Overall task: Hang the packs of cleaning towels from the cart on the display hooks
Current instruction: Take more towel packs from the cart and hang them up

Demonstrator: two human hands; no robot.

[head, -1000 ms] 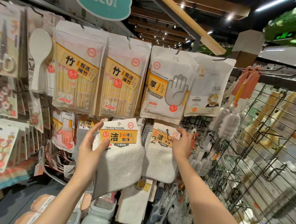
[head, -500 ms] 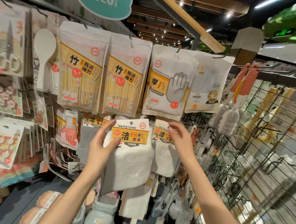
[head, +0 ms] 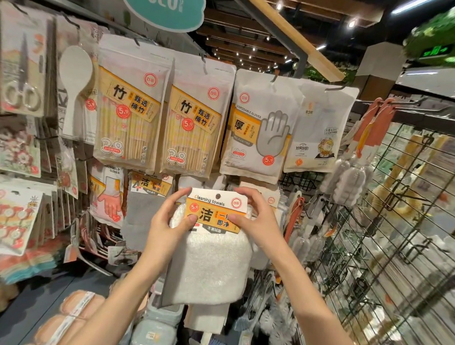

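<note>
since a second ago the right hand [head: 255,222] has left the hung towel pack and come across to the pack of cleaning towels [head: 210,254], so both hands now grip its card header [head: 216,211]. the left hand [head: 169,227] has shifted from the pack's left edge up to the header's 9 o'clock side, thumb pressed on the orange label, fingers curled behind. the right hand pinches the header's 3 o'clock side, thumb on the front, fingers over the top corner. the pack has moved to the right and sits at the middle of the view, below the top row of goods. its punched hole [head: 218,196] shows at 12 o'clock on the header; whether a hook is through it cannot be told. the white cloth hangs down from the header toward 6 o'clock, with a grey sheet behind its left edge.

at 12 o'clock from the pack hangs a bag of disposable gloves [head: 258,126], and toward 11 o'clock two bags of bamboo sticks [head: 128,113]. a grey cloth pack [head: 141,209] hangs at 9 o'clock, just beside the left hand, and a household gloves pack [head: 108,194] lies further left. bottle brushes [head: 351,174] hang at 2 o'clock, and a wire grid panel [head: 403,236] fills the 3 o'clock side.
</note>
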